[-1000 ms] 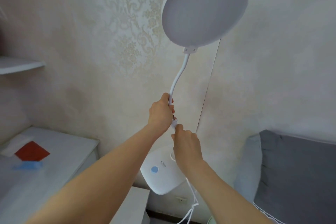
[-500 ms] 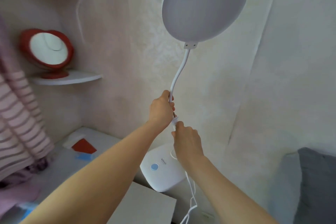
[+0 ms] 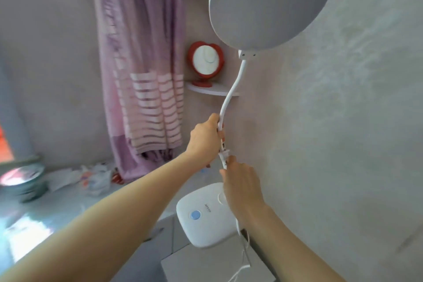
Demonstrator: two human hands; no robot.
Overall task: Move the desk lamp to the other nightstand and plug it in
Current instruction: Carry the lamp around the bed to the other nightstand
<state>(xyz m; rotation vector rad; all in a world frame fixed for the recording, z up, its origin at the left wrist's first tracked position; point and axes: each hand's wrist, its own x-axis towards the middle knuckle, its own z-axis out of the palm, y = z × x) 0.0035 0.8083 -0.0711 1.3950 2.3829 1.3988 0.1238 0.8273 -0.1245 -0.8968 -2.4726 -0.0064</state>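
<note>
I hold a white desk lamp up in the air in front of the wall. Its round head point(image 3: 270, 4) is at the top, the bent neck point(image 3: 233, 89) runs down to my hands, and the square base point(image 3: 201, 215) with a blue button hangs below them. My left hand point(image 3: 203, 139) is closed around the neck, with the white plug point(image 3: 223, 154) pressed against it. Just below, my right hand point(image 3: 242, 188) grips the lower neck. The white cord point(image 3: 242, 258) dangles under the base.
A purple striped cloth point(image 3: 142, 71) hangs on the left. A red heart-shaped mirror point(image 3: 206, 62) stands on a small corner shelf point(image 3: 210, 90). Below left a white surface point(image 3: 68, 201) carries crumpled wrappers and stacked bowls point(image 3: 25, 181). A grey box point(image 3: 206, 265) lies under the lamp.
The view has swung left: the bed pillow is gone, and the mirror, shelf and purple cloth have shifted toward the centre. Both hands keep the same grip on the lamp.
</note>
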